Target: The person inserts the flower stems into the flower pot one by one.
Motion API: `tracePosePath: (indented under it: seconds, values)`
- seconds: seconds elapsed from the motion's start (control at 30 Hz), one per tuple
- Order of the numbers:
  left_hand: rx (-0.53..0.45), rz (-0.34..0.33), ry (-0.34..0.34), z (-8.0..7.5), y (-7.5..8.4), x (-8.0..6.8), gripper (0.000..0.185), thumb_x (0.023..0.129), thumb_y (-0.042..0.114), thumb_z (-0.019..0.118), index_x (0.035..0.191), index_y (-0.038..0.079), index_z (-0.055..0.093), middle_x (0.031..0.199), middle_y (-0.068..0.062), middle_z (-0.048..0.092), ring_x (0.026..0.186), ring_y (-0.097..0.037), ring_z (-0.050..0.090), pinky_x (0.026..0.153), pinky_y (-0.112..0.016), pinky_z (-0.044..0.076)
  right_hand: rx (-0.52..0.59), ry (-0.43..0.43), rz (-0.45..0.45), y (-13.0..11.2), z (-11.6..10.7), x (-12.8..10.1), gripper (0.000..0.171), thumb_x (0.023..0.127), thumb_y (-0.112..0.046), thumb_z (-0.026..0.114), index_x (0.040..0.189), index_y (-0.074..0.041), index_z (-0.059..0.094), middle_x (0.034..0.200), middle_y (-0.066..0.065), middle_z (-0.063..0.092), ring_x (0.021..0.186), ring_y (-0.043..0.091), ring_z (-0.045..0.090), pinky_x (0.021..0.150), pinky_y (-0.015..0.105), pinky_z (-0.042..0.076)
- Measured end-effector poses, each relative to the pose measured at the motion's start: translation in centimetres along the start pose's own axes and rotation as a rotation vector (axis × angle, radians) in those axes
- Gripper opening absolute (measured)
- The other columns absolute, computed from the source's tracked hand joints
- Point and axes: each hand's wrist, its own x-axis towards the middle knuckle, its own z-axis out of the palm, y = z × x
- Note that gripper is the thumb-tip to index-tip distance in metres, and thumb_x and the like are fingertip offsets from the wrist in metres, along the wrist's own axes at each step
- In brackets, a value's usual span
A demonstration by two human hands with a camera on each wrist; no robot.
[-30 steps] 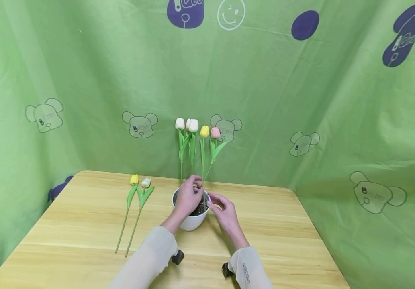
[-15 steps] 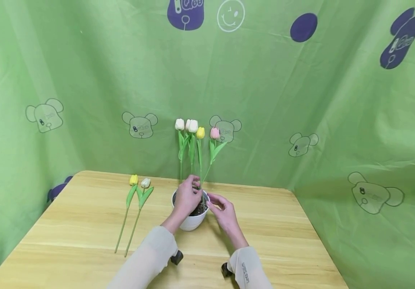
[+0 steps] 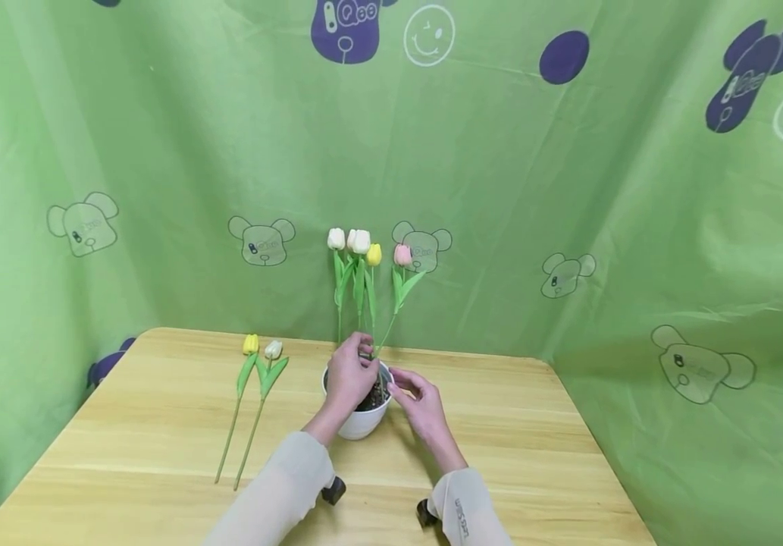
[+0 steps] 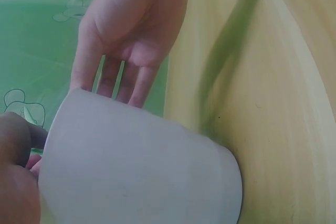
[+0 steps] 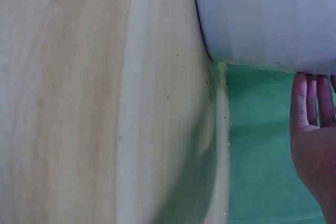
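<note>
In the head view a white flower pot (image 3: 358, 426) with dark soil (image 3: 374, 399) stands on the table. My left hand (image 3: 352, 373) reaches over its rim and pinches the stem of a yellow tulip (image 3: 374, 255) low down, the fingertips partly hidden. White tulips (image 3: 336, 240) and a pink tulip (image 3: 402, 255) stand upright in the pot around it, the pink one leaning right. My right hand (image 3: 425, 406) rests against the pot's right side, thumb at the rim. In the right wrist view its fingers (image 5: 314, 98) lie straight along the pot wall.
Left of the pot, a second yellow tulip (image 3: 251, 345) and a white tulip (image 3: 273, 349) lie side by side on the wooden table (image 3: 500, 425). A green printed curtain (image 3: 493, 174) hangs behind and at both sides.
The yellow tulip's head has swung left, closer to the white tulips and away from the pink one. Both hands stay at the pot. The head view has shifted slightly.
</note>
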Motion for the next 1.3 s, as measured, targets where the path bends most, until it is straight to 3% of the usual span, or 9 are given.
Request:
tracePosePath:
  seconds: [0.23,0.37,0.53,0.67,0.83,1.07,1.3]
  values:
    - [-0.007,-0.008,-0.001,-0.6,0.4,-0.1,0.042,0.085,0.001,0.078,0.126,0.007,0.066,0.108,-0.011,0.074,0.087,-0.021,0.074,0.076,-0.029,0.064,0.0,0.005,-0.018,-0.1,0.2,0.0,0.037,0.095,-0.003,0.072,0.13,0.005,0.066,0.131,0.025,0.067,0.112,0.016,0.067,0.098,0.02,0.056]
    - [-0.064,-0.01,-0.02,-1.5,1.0,-0.5,0.044,0.086,0.002,0.078,0.128,0.006,0.065,0.112,-0.015,0.073,0.088,-0.022,0.074,0.076,-0.029,0.064,0.001,0.01,0.0,-0.2,0.2,-0.1,0.037,0.094,-0.003,0.073,0.13,0.004,0.067,0.131,0.023,0.068,0.113,0.018,0.067,0.097,0.019,0.056]
    - [-0.14,0.002,-0.021,-3.6,1.3,-1.0,0.044,0.086,0.0,0.077,0.128,0.005,0.065,0.113,-0.016,0.073,0.09,-0.024,0.074,0.077,-0.03,0.064,0.008,0.003,0.014,-0.1,0.2,-0.1,0.039,0.094,-0.003,0.074,0.131,0.002,0.067,0.132,0.022,0.067,0.113,0.016,0.066,0.098,0.019,0.056]
    - [-0.156,0.007,-0.011,-5.9,0.7,-1.6,0.045,0.085,-0.001,0.077,0.128,0.005,0.065,0.114,-0.016,0.073,0.09,-0.027,0.075,0.073,-0.032,0.065,0.011,0.009,0.012,0.0,0.2,0.0,0.039,0.093,-0.002,0.073,0.132,0.003,0.066,0.132,0.023,0.067,0.112,0.015,0.066,0.097,0.019,0.056]
    - [-0.094,-0.025,0.014,-9.4,-1.5,-2.7,0.046,0.086,0.003,0.079,0.129,0.009,0.066,0.115,-0.013,0.074,0.091,-0.029,0.074,0.068,-0.03,0.063,0.017,0.009,0.02,0.0,0.2,0.0,0.038,0.093,-0.002,0.073,0.131,0.003,0.067,0.131,0.023,0.068,0.113,0.017,0.066,0.097,0.019,0.056]
    - [0.049,-0.119,0.026,-14.5,-6.2,-5.0,0.047,0.089,0.008,0.078,0.134,0.011,0.063,0.121,-0.015,0.073,0.096,-0.032,0.074,0.067,-0.028,0.061,0.02,0.001,0.02,-0.3,0.1,-0.1,0.038,0.094,-0.004,0.074,0.131,0.002,0.067,0.131,0.023,0.067,0.111,0.014,0.066,0.097,0.019,0.057]
    - [0.23,-0.209,-0.013,-18.0,-10.7,-6.9,0.049,0.092,0.015,0.075,0.139,0.011,0.06,0.129,-0.013,0.071,0.101,-0.032,0.074,0.066,-0.03,0.056,0.024,-0.007,0.032,-2.1,0.2,-0.7,0.039,0.093,0.0,0.073,0.131,0.007,0.065,0.13,0.027,0.067,0.106,0.007,0.066,0.096,0.018,0.057]
